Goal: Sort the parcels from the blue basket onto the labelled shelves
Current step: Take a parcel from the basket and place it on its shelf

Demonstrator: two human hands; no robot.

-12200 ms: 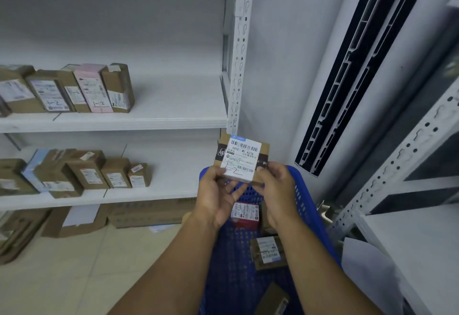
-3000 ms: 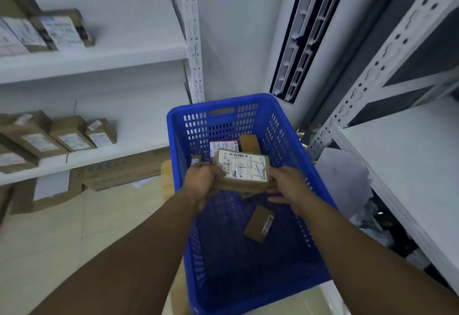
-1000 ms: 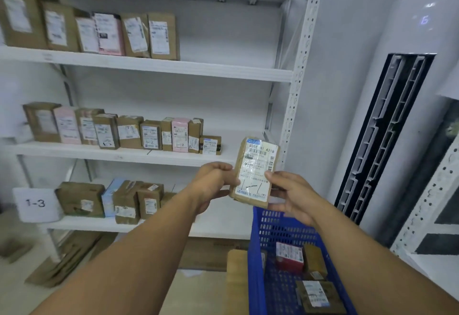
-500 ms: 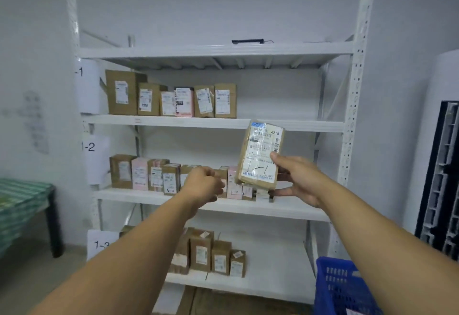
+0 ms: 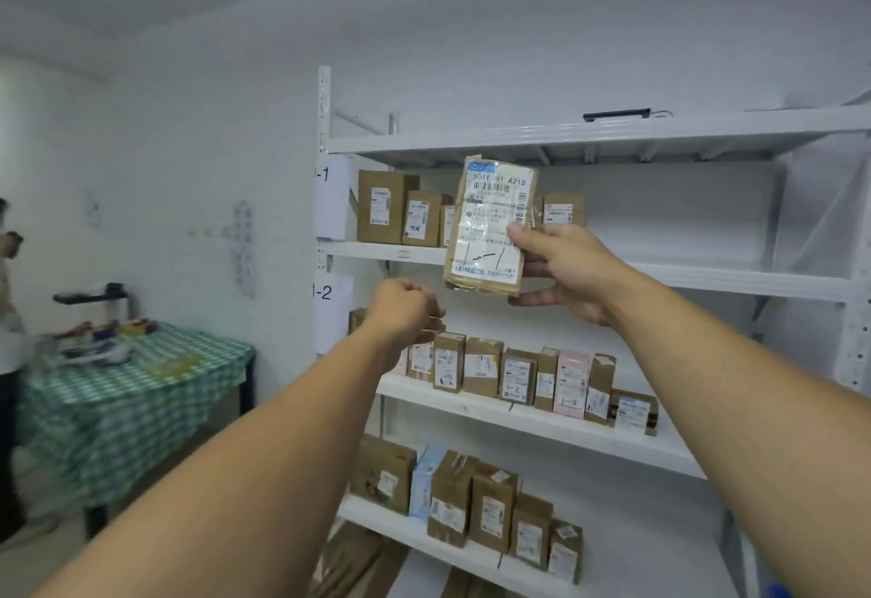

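A tall white metal shelving rack (image 5: 707, 126) is filling the right side, paper tags (image 5: 330, 194) 1-1 and 1-2 hanging on its left post, and a table under a green checked cloth (image 5: 141, 390) is standing well apart at the left. Small brown cardboard boxes (image 5: 516, 376) are standing in rows on the shelves. The right hand (image 5: 570, 267) is grasping a flat brown cardboard parcel with a white label (image 5: 485, 220) before the 1-1 shelf (image 5: 707, 274), the left hand (image 5: 400, 310) hovering below, clenched on nothing.

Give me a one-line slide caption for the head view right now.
Right hand holds a taped parcel marked 1-1 up at the upper shelf; left hand curled, empty, below.
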